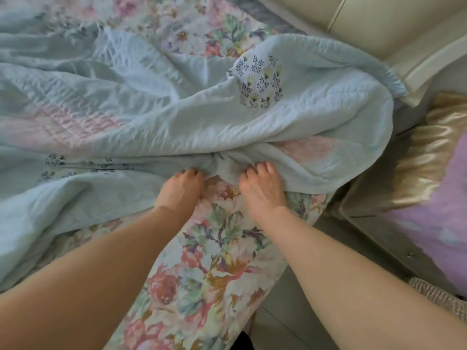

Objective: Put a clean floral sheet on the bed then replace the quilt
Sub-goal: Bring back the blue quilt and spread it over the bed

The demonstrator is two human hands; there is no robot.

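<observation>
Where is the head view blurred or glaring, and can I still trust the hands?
Head view: quilt smeared by motion blur at upper left; glare on the gold satin cushion; wide-angle bending at the edges; left hand and right hand fairly sharp, gripping the quilt's bunched edge.

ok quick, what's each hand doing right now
Left hand: grips a bunched fold of the pale blue quilt.
Right hand: grips the same quilt fold, beside the left.
</observation>
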